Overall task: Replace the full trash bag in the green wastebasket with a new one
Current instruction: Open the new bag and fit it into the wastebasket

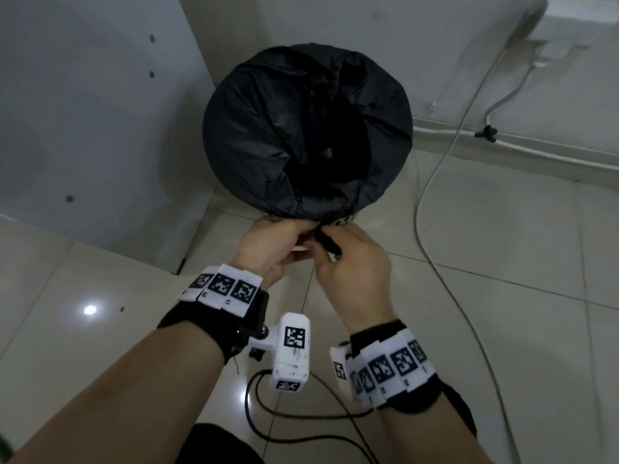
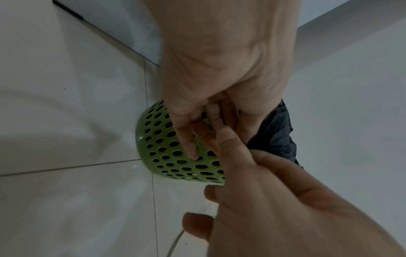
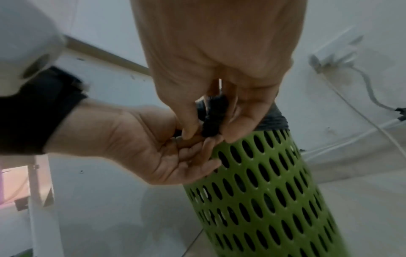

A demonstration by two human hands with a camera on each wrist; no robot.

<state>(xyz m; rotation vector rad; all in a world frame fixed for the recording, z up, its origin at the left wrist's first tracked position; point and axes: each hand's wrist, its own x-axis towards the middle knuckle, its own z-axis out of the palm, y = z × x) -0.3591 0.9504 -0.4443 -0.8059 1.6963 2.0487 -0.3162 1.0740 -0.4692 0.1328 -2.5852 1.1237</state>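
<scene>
my right hand [image 1: 351, 262] pinches a twisted black tail of the trash bag [image 1: 301, 128] at the near rim of the green wastebasket [image 3: 263, 182]; my left hand [image 1: 271, 244] curls beside it, its grasp hidden. square coded tags on the wristbands [image 1: 227, 288] carry no readable words.
</scene>
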